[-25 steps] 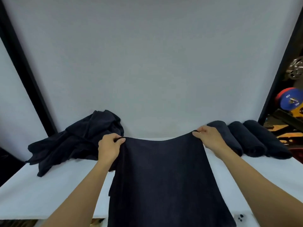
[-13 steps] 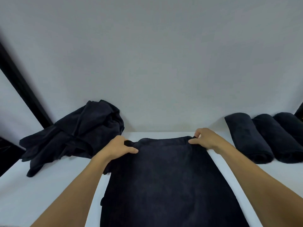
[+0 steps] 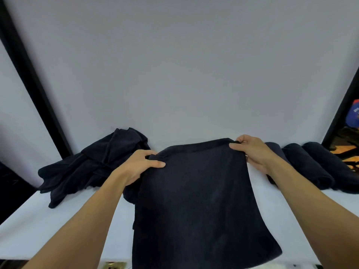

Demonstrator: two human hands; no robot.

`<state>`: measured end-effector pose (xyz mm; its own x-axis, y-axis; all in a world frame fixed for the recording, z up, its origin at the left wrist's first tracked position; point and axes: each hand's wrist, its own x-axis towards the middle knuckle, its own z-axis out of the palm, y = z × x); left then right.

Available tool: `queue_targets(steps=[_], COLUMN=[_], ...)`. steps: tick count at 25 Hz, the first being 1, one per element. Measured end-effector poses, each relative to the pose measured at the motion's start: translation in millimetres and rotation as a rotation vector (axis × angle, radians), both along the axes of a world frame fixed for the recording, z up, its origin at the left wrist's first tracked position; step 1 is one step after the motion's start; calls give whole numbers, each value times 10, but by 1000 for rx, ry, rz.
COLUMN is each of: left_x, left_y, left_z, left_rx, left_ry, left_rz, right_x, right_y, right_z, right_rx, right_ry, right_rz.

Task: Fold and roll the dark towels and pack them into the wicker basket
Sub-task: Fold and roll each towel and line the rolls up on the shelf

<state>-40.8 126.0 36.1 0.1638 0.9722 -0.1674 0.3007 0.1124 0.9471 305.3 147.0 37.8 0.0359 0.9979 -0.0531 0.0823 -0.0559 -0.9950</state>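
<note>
A dark navy towel (image 3: pixel 198 200) lies stretched out in front of me over the white table (image 3: pixel 38 230), its near end hanging past the front edge. My left hand (image 3: pixel 138 166) pinches its far left corner, thumb on top. My right hand (image 3: pixel 250 150) pinches the far right corner and holds that edge lifted off the table. No wicker basket is in view.
A crumpled heap of dark towels (image 3: pixel 93 164) lies at the back left against the white backdrop. Three rolled dark towels (image 3: pixel 310 166) lie side by side at the back right, the nearest partly behind my right wrist. Black frame posts stand at both sides.
The towel's far edge lay down on the table half a second ago; now both hands have lifted it again, the right side higher. The view has shifted slightly right.
</note>
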Motion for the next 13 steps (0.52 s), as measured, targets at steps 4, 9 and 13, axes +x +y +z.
queue_targets(steps=[4, 9, 13], left_x=[8, -97, -112], left_y=[-141, -190, -158], left_z=[96, 307, 583], left_rx=[103, 176, 306], left_ry=[33, 0, 110], left_rz=[2, -13, 47], right_x=[-3, 100, 179], right_y=[-221, -397, -471], right_z=[194, 437, 696], right_rx=[90, 201, 294], right_ry=[16, 110, 94], right_rz=[-36, -101, -155])
